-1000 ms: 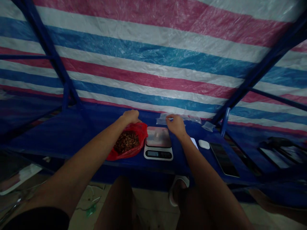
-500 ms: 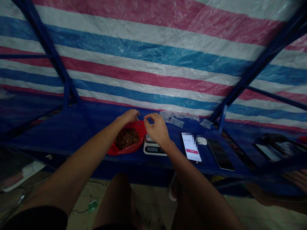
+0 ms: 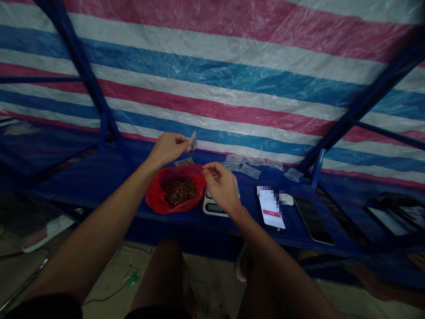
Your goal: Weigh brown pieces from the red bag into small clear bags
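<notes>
Striped red, white and blue plastic sheeting backs a long blue bench, where a crumpled red plastic bag sits left of a white digital scale. Your right hand appears to pinch the bag's right rim; your left hand clamps a small clear plastic pouch above the bag's far side. Pulling on that rim could tip the bag, spilling its small brown pieces. Your right hand hides much of the scale, whose display is unreadable; the pouch's contents are unclear.
</notes>
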A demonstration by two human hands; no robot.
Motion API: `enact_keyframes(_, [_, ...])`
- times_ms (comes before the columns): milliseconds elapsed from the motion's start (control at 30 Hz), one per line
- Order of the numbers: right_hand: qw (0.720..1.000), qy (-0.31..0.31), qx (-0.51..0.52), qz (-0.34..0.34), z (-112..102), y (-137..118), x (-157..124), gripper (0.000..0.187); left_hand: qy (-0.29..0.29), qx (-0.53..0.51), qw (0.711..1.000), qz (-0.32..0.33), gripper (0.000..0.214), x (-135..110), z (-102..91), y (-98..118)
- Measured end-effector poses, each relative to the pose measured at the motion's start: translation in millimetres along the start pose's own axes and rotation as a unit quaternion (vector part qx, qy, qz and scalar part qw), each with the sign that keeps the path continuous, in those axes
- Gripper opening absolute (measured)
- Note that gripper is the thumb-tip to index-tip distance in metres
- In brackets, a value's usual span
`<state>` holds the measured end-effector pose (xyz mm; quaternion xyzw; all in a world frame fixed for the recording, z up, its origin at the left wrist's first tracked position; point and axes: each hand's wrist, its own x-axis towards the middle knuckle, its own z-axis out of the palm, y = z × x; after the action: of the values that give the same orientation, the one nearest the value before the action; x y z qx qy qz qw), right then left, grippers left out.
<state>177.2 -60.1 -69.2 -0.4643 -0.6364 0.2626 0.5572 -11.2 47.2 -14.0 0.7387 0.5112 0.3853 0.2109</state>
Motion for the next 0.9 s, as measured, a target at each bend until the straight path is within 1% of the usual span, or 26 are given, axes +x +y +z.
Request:
enact_keyframes(100, [0.996,-0.021,0.080,0.041,9,-4,-5,0.020,-0.018,-0.093,0.994,-0.051,0.033,-45,-15.6,15])
enact_keyframes(200, [0.986,-0.076,0.133,0.072,21,-6,-14,0.028,-0.050,-0.154,0.983,-0.091,0.037,-90,-22.9,17])
enact_keyframes(267, [0.981,-0.109,0.134,0.084,29,-6,-20,0.035,-0.070,-0.170,0.977,-0.112,0.040,-112,-23.9,14])
enact_keyframes(333, [0.983,-0.120,0.108,0.082,36,-4,-26,0.038,-0.088,-0.172,0.973,-0.124,0.041,-126,-23.3,8])
enact_keyframes(467, [0.986,-0.143,0.065,0.052,43,0,-31,0.036,-0.110,-0.174,0.970,-0.126,0.036,-138,-22.2,0])
enact_keyframes(600, [0.982,-0.182,0.047,0.025,45,2,-32,0.031,-0.157,-0.154,0.967,-0.129,0.031,-141,-24.6,-5])
enact_keyframes(700, [0.980,-0.199,0.021,0.004,44,2,-31,0.028,-0.186,-0.134,0.967,-0.113,0.032,-141,-26.1,-6])
enact_keyframes(833, [0.973,-0.229,0.001,-0.010,41,2,-29,0.026,-0.179,-0.093,0.975,-0.092,0.032,-139,-21.8,-4])
enact_keyframes(900, [0.974,-0.225,-0.039,-0.013,41,2,-29,0.025,-0.160,-0.062,0.982,-0.079,0.029,-139,-17.0,-2])
